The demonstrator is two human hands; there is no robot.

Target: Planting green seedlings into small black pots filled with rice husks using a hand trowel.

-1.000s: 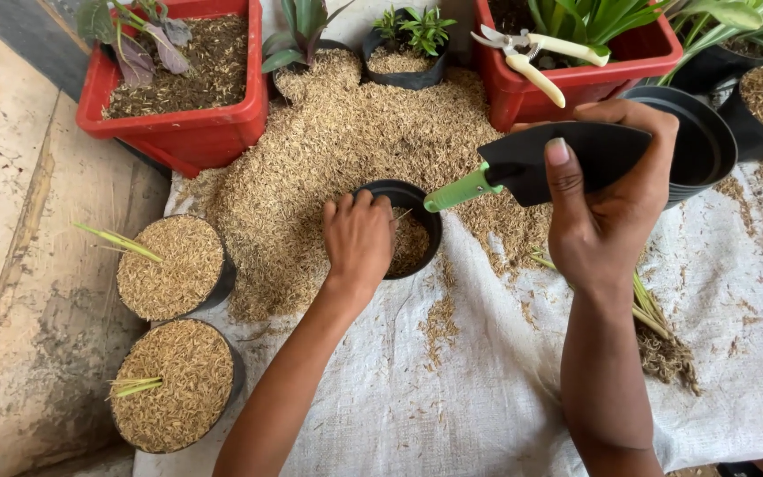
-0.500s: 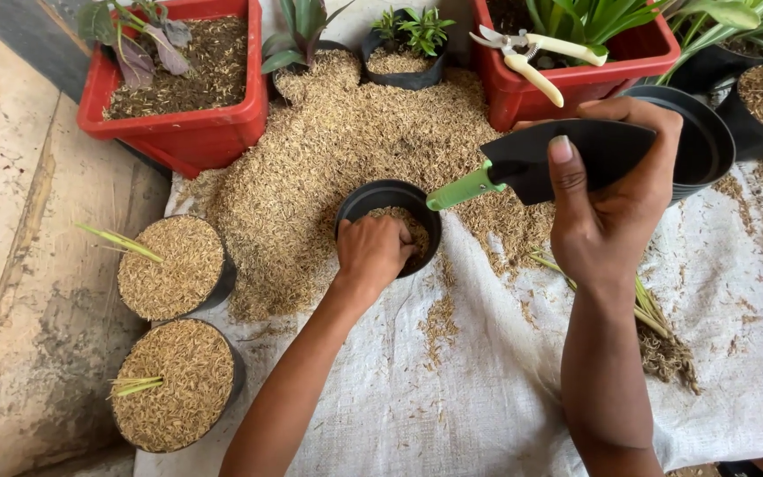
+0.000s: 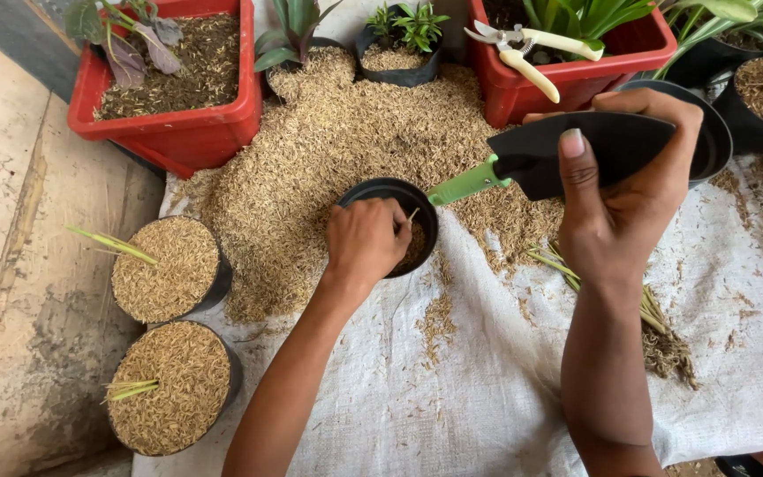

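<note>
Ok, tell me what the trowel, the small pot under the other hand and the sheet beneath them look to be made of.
Trowel: probably plastic, a matte black scoop with a smooth green handle and no metallic glint. Small pot: likely thin plastic, black with a slightly glossy rim. Sheet: looks like woven plastic sacking, white, with a fine grid weave and soft creases.

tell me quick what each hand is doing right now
Left hand: fingers curled down inside the small black pot, on the husks.
Right hand: shut on the black trowel.
</note>
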